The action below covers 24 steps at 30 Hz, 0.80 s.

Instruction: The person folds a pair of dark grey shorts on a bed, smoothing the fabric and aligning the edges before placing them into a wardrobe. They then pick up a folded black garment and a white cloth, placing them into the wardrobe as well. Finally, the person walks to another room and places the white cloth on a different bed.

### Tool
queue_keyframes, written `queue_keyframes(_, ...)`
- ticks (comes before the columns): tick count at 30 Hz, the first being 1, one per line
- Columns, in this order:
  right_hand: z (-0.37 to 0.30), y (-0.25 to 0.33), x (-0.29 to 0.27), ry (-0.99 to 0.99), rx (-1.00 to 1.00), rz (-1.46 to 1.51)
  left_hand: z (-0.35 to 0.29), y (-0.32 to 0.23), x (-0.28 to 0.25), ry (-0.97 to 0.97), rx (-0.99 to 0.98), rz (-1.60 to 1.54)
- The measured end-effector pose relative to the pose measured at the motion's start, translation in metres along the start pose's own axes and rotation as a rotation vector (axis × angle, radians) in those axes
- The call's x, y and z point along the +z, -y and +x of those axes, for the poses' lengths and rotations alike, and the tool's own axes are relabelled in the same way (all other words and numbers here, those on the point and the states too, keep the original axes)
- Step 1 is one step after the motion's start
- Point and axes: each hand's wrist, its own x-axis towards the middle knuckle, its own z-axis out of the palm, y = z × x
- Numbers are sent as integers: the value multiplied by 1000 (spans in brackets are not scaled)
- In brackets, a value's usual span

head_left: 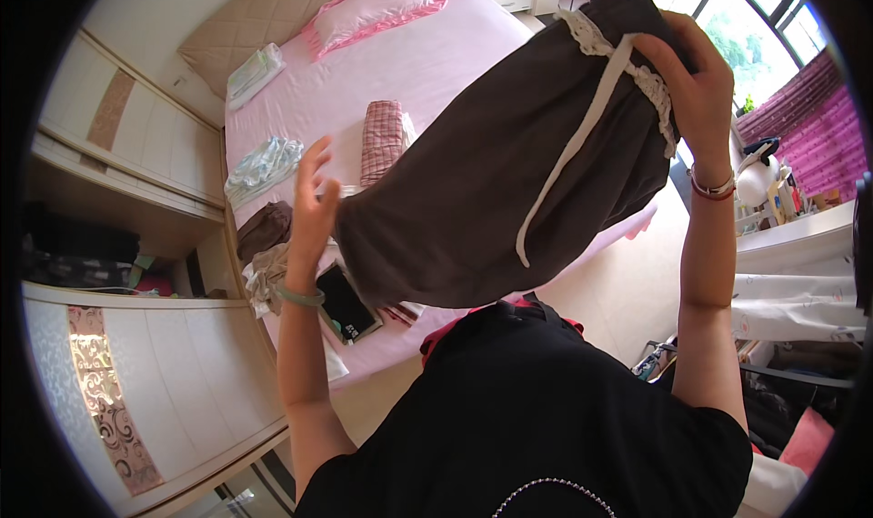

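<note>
A dark grey-brown garment point(455, 191) hangs stretched out in front of me; I cannot tell if it is a skirt or loose trousers. Its waist carries cream lace trim and a long white tie point(575, 150) that dangles down the cloth. High at the right, my right hand point(696, 86) grips the waist end, thumb on the near side and fingers behind. My left hand point(316, 209) is open beside the garment's lower end, fingers apart, and holds nothing. That lower end is slightly blurred.
Below is a bed point(464, 31) with a pink sheet. On it lie a frilled pillow point(377, 13), a folded plaid cloth point(382, 140), pale blue clothes point(264, 168), brown clothes point(265, 230) and a dark flat box point(348, 304). A cabinet point(164, 372) stands left; a desk point(800, 227) right.
</note>
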Motion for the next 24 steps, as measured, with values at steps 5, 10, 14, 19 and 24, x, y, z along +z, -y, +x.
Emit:
queue_keyframes(5, 7, 40, -7, -35, -194, -180, -2, -84, 62, 228, -22, 143)
queue_keyframes(10, 23, 65, -4, -88, -252, -270, 12, -97, 33, 278, -213, -119)
queue_keyframes(14, 55, 57, -21, -146, -188, -90, 42, -147, 44, 574, -189, -117)
queue_keyframes(19, 91, 33, -15, -71, -48, -49, 42, -174, 66, 397, -431, -462)
queue_keyframes(24, 67, -40, -6, -247, 8, -66, 73, -202, 76, 349, -438, -966)
